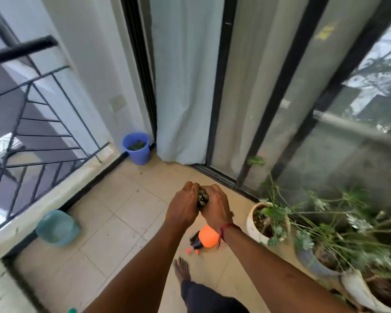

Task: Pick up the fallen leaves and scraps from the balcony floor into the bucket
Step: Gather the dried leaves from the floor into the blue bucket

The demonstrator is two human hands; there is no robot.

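The step in hand appears to be the carry: one gathered load is travelling to the container.

- The left hand point(182, 206) and right hand point(216, 206) are pressing together, knuckles up. The fingers of both are curling round a clump of dark leaves point(202, 198), which is showing in the gap between them.
- The hands are hanging above the middle of the balcony floor point(113, 222), well apart from the bucket point(138, 156).
- The bucket is standing upright in the far corner of the floor, just beside the curtain point(181, 98). Green scraps are already lying inside it.
- A teal tub point(57, 227) is sitting at the left edge under the railing point(32, 120). An orange sprayer point(207, 239) is lying on its side near the right edge, beside a white pot point(253, 224).

The next move calls for walking the load toward the far corner, keeping both hands closed so nothing is dropping. Release is best done only once the clump is directly over the bucket's rim. A few dark specks near the bucket may be leftover scraps; blur prevents confirming this.
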